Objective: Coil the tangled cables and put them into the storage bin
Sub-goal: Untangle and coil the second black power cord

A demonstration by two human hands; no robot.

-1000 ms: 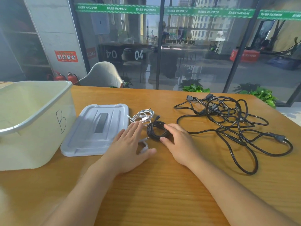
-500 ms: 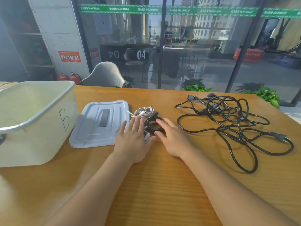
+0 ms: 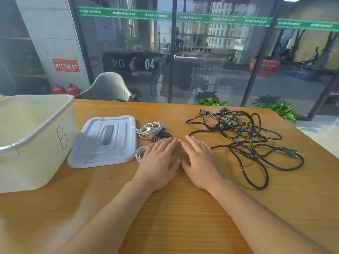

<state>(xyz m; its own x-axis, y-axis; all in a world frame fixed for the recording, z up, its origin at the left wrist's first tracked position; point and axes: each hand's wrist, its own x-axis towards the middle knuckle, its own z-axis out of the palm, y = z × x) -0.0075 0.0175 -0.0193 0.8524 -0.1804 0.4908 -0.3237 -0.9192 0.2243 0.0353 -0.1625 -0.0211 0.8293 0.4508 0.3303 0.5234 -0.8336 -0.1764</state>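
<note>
Hands flat on table [image 3: 183, 226], fingers straight and together, gripping nothing. Left hand [image 3: 158, 162] overlapping near edge of small black coil [image 3: 161, 136], just ahead of fingertips; right hand [image 3: 199, 159] just beside. Tangled black cables [image 3: 244, 138] sprawling rightward, nearer right hand. Storage bin [image 3: 36, 136] far left.

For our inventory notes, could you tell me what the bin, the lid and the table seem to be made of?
Bin: cream plastic, by the look, smooth with a moulded rim and a slight sheen.
Lid: pale grey-blue plastic, matte, with moulded ridges.
Table: wood or wood-look laminate; fine straight grain lines, satin finish. Which one, I cannot tell.
</note>
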